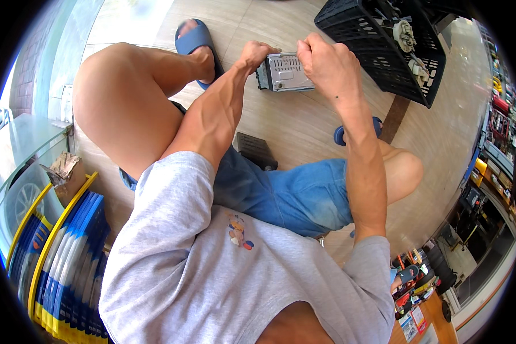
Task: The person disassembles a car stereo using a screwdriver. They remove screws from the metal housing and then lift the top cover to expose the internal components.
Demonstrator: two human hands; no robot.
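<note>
Head view: held a silver metal box [285, 74] with slots in its top, out in front, over the pale floor [304, 123]. Had the left hand [259, 53] closed on the box's far left corner, with some fingers tucked out of sight. Had the right hand [329, 63] curled up over the right end, hiding that part. Could not tell about the right grip, clamped on the box or just resting there. Could not tell about the underside either, touching the floor or lifted. Saw a black crate [350, 28] to the right, cut off at the top, with pale parts [404, 37] half hidden inside. Saw a dark block [255, 150] near the blue shorts [304, 200], partly covered. Saw only bits of the right sandal [339, 136] around the right arm [364, 178]. Found the shelves [501, 132] at the far right too small and bent to make out.
</note>
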